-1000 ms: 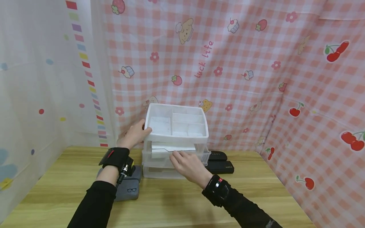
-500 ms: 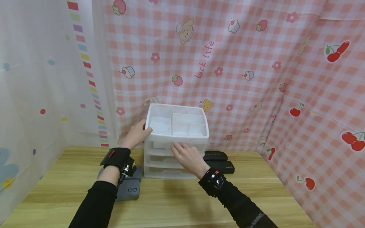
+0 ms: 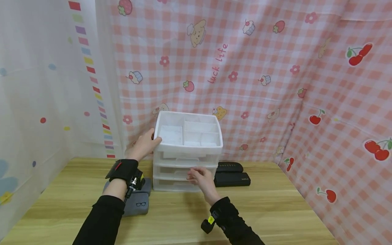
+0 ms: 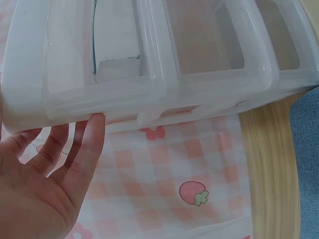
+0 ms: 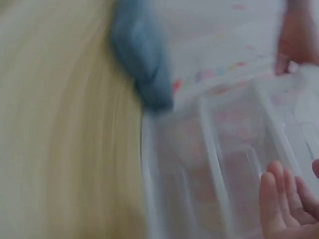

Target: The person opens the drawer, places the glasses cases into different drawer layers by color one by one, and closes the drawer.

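Right hand (image 3: 203,179), fingers relaxed, seemingly empty, has dropped near middle drawer (image 3: 167,173); left hand (image 3: 143,145) grips cabinet (image 3: 187,149).

Left hand (image 3: 143,145) grips drawer unit (image 3: 187,149) — right hand (image 3: 204,181) perhaps touching.

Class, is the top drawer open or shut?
Shut: the top drawer sits flush beneath the white tray, in line with the middle drawer.

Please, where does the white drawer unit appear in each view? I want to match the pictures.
Head: the drawer unit stands near the centre, slightly low.
Left wrist: the drawer unit fills most of the upper half, turned sideways.
Right wrist: the drawer unit is blurred, at lower right.
Shared landmark: the left hand, left of centre, lower left, and upper right, respectively.
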A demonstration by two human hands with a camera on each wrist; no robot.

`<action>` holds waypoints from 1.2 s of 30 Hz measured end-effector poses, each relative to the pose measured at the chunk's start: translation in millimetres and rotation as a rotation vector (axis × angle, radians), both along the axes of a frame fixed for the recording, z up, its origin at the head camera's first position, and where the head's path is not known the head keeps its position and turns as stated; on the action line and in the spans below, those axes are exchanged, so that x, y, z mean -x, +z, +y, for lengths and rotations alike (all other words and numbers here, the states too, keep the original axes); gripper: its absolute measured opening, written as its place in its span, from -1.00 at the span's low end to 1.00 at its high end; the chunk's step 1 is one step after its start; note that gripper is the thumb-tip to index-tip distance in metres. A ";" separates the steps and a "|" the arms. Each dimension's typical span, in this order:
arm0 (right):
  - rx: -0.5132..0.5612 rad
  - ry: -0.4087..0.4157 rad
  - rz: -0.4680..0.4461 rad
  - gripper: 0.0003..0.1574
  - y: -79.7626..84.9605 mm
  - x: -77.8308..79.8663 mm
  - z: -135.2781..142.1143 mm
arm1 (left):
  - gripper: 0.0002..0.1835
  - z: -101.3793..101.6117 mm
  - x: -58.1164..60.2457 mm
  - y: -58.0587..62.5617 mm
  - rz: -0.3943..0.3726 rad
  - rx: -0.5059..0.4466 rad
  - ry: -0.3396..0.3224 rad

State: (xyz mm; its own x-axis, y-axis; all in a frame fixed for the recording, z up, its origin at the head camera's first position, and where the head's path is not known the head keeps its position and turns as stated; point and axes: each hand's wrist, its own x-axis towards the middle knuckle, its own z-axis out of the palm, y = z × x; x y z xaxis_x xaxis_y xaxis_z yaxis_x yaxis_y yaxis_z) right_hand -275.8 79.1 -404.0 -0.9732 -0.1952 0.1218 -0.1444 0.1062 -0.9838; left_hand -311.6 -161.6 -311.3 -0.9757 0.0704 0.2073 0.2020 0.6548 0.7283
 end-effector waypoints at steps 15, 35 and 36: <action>0.821 0.043 -0.515 -0.22 -19.8 -4.7 -14.7 | -0.70 -1.1 0.5 -0.7 0.007 -0.003 0.003; 0.878 0.006 -0.497 -0.46 -21.3 -35.7 -15.8 | -0.70 -1.8 4.4 -1.5 -0.010 -0.017 -0.004; 0.875 0.007 -0.500 -0.46 -21.4 -37.4 -15.4 | -0.70 -1.9 4.7 -1.6 -0.009 -0.016 -0.004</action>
State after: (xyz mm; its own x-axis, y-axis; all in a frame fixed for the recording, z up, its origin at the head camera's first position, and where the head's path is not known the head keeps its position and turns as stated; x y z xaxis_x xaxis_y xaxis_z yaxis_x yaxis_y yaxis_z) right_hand -238.4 63.7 -425.4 -0.9511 -0.2383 -0.1967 0.3081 -0.6820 -0.6633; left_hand -316.3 -163.5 -312.9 -0.9773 0.0709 0.1996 0.1978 0.6423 0.7405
